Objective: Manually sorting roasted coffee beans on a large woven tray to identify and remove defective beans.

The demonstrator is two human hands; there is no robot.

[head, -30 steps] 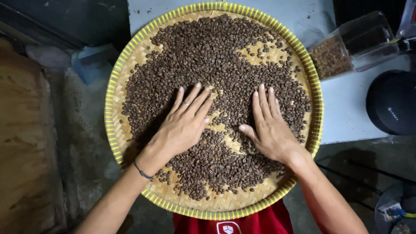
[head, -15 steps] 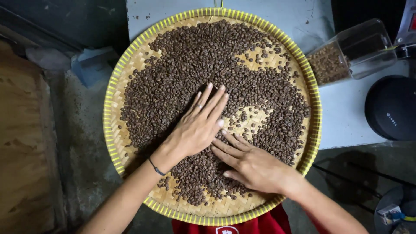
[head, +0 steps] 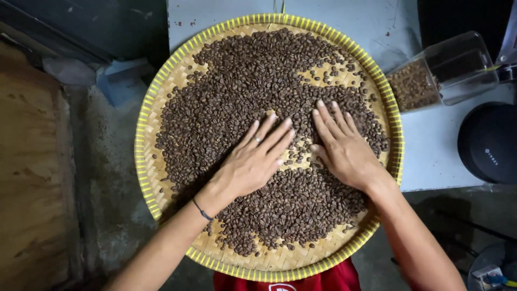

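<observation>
Coffee beans lie under both flat hands: left hand, right hand.

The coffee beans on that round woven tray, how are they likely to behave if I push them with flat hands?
The coffee beans lie loose in a thin layer, so they would probably slide and roll aside rather than move as one mass. Bare weave shows between the left hand and right hand, suggesting they part easily. The raised yellow rim of the tray should likely stop strays.
</observation>
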